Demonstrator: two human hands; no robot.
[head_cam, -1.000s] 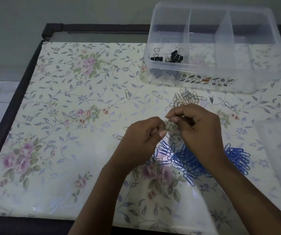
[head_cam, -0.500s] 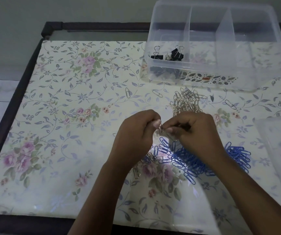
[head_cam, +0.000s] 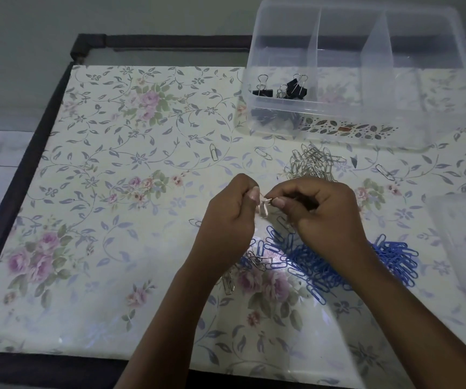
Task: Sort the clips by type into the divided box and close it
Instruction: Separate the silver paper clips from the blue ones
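Left hand [head_cam: 226, 220], right hand [head_cam: 327, 217]: both grips pinching seemingly linked silver clips [head_cam: 264, 209]. We slide one free (no yanking), then box [head_cam: 445, 113].

Silver clips [head_cam: 264, 209] between left fingers [head_cam: 253, 194] and right fingers [head_cam: 279, 203]

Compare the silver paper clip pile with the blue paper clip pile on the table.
Colour: the silver pile is bare metal, the blue pile coated blue. Place: the silver pile lies close to the divided box, beyond the right hand; the blue pile lies nearer the person, partly under that hand. Spread: the silver pile is compact, the blue pile wider. Both lie loose on the tablecloth, outside the box.
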